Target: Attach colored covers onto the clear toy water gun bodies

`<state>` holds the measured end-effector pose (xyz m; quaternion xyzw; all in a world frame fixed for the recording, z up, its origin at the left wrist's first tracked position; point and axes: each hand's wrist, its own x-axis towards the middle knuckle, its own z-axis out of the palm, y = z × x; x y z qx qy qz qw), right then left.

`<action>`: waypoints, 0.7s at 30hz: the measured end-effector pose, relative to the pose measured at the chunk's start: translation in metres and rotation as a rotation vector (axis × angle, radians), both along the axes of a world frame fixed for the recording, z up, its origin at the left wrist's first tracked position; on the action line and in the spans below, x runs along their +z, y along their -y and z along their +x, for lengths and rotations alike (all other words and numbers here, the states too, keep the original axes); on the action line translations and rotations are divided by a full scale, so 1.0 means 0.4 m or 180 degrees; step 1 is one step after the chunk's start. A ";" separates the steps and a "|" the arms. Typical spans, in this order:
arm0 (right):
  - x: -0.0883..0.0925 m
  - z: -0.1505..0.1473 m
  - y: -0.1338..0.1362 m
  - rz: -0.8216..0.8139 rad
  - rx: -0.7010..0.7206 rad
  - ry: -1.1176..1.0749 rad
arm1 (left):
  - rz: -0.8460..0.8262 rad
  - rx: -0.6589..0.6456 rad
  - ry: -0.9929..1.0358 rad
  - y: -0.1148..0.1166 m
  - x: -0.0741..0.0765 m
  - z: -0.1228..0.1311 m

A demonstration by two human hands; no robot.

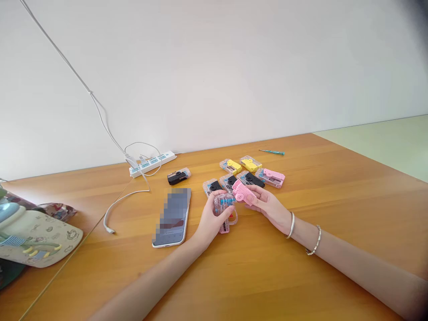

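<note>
My left hand (pixel 216 216) is closed around a small clear plastic toy body (pixel 224 203) with blue parts inside, a clear loop at its side and a pink lower end. In my right hand (pixel 267 203) is a pink plastic piece (pixel 243 192) with a round raised detail, pinched between thumb and fingers. The two pieces are close together; whether they touch I cannot tell. Just behind my hands lie similar clear toys with black parts (pixel 253 179), yellow parts (pixel 251 163) and a pink part (pixel 272 177).
Left of my hands lie a phone (pixel 174 218) and a clear-and-black toy (pixel 179 176). A white power strip (pixel 154 163) with cables rests by the wall. At the back right is a thin teal tool (pixel 272 152). A patterned bottle (pixel 43 234) lies at the left edge.
</note>
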<state>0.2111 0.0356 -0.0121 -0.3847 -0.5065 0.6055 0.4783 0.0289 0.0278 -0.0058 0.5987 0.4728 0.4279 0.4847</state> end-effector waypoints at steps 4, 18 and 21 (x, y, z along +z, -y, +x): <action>-0.008 -0.006 0.004 0.0023 0.0274 0.0251 | -0.0171 0.0079 0.0221 0.006 -0.004 -0.004; 0.004 -0.033 0.064 0.0741 0.0710 0.1433 | 0.0073 -0.0070 0.0347 0.024 -0.013 -0.010; -0.005 -0.038 0.073 0.0751 0.0718 0.1620 | 0.0132 -0.0042 0.0286 0.027 -0.012 -0.010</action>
